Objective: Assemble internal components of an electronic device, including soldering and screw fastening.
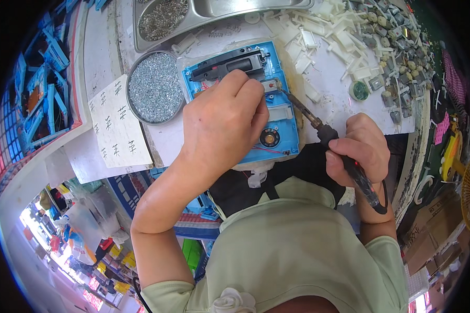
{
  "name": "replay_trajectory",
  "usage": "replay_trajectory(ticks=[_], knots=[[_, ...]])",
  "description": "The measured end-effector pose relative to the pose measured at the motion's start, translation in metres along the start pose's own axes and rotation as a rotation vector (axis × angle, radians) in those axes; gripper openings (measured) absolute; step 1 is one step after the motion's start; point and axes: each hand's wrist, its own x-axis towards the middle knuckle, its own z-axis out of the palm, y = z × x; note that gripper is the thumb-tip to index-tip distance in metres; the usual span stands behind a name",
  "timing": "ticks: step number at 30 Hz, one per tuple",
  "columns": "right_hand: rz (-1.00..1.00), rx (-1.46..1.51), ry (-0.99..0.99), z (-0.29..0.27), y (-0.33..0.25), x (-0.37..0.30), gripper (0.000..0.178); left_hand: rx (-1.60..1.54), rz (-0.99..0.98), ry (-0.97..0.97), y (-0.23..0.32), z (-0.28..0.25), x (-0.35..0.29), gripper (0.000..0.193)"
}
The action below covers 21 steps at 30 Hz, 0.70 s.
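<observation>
Nearest us, our right hand is gripping a soldering iron, just right of the blue case. The blue case is lying open on the tabletop, and our left hand is bending over its middle. The fingers of that hand are curling in and hiding their tips, so we cannot tell if they are pinching anything. The iron is pointing at a small pale plate inside the blue case, so we should be going gently, staying steady and minding our left fingers, as the iron is likely hot. That left hand is blocking much of our view. A bowl of screws is sitting left of the blue case. White plastic parts and metal pieces are crowding the right side of the blue case, and a steel tray is lying beyond its far edge.
</observation>
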Motion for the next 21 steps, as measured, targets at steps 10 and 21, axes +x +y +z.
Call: replay_trajectory(ticks=[10,21], knots=[[0.002,0.011,-0.001,0.0000,-0.0013,0.0023,0.028,0.017,0.003,0.000,-0.0001,0.0002,0.0000,0.014],[0.003,0.003,-0.004,0.0003,-0.0018,0.0023,0.030,0.013,0.000,-0.004,-0.0005,-0.0003,-0.0012,0.015]])
